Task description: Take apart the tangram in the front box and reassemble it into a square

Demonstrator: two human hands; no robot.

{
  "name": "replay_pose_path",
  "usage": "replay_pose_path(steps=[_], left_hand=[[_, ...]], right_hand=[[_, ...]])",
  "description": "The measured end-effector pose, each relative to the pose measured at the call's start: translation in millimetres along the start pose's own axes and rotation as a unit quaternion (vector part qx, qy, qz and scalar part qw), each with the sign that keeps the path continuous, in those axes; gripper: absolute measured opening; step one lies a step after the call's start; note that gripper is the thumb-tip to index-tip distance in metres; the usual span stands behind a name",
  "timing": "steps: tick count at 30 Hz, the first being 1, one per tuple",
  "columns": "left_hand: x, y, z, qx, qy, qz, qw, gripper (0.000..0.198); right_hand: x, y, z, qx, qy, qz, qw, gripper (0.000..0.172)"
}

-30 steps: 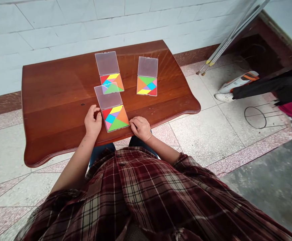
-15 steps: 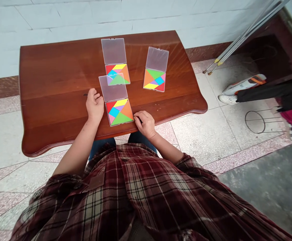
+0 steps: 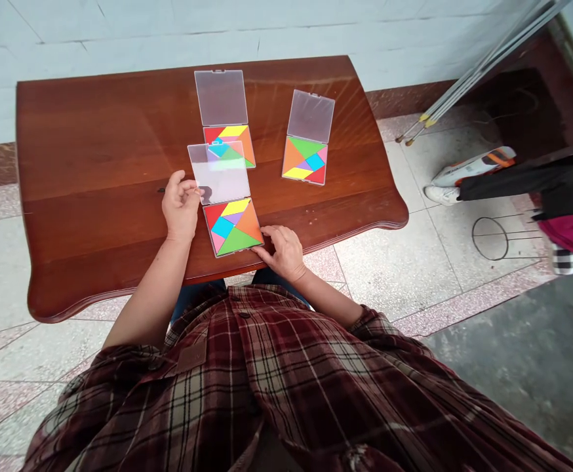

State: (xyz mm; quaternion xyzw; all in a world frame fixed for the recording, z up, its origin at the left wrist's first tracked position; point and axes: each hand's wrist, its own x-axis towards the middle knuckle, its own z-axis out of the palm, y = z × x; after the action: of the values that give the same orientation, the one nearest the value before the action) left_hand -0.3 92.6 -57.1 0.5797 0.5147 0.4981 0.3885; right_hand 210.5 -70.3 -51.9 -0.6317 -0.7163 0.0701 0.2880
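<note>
The nearest tangram case (image 3: 237,226) stands open on the table, its coloured pieces fitted together in the tray. Its clear lid (image 3: 220,172) overlaps the view of the case behind. At the lid's left edge is my left hand (image 3: 181,206), its fingers curled and the thumb and fingertips on the edge. My right hand (image 3: 284,252) pinches the tray's lower right corner, thumb along the front edge and fingers at the right side. A second tangram case (image 3: 244,141) lies open just behind. A third tangram case (image 3: 305,159) lies open to the right.
The brown wooden table (image 3: 99,164) has a curved front edge and stands by a white wall (image 3: 143,33). Crutches (image 3: 456,85) lean at the right. Another person's leg (image 3: 503,180) and a wire ring frame (image 3: 490,238) are on that side.
My left hand has come onto the lid's left edge, and the lid now looks brighter, with a hand reflection. My right hand has spread its thumb and fingers around the tray corner.
</note>
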Motion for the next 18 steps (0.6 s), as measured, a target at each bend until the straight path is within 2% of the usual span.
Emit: replay_pose_path(steps=[5,11,14,18], left_hand=[[-2,1,-0.9,-0.012,-0.026,0.008,1.0,0.032],[-3,1,2.6,-0.031,-0.005,0.006,0.999,0.024],[-7,4,-2.1,-0.02,0.031,0.008,0.999,0.021],[-12,2,-24.6,0.053,0.114,0.007,0.992,0.019]], right_hand=[[0,1,0,0.004,-0.002,0.003,1.0,0.045],[2,-1,1,-0.011,-0.001,0.0,1.0,0.045],[2,-1,2,-0.015,-0.001,0.002,1.0,0.044],[2,0,6,-0.01,0.008,-0.01,1.0,0.043]])
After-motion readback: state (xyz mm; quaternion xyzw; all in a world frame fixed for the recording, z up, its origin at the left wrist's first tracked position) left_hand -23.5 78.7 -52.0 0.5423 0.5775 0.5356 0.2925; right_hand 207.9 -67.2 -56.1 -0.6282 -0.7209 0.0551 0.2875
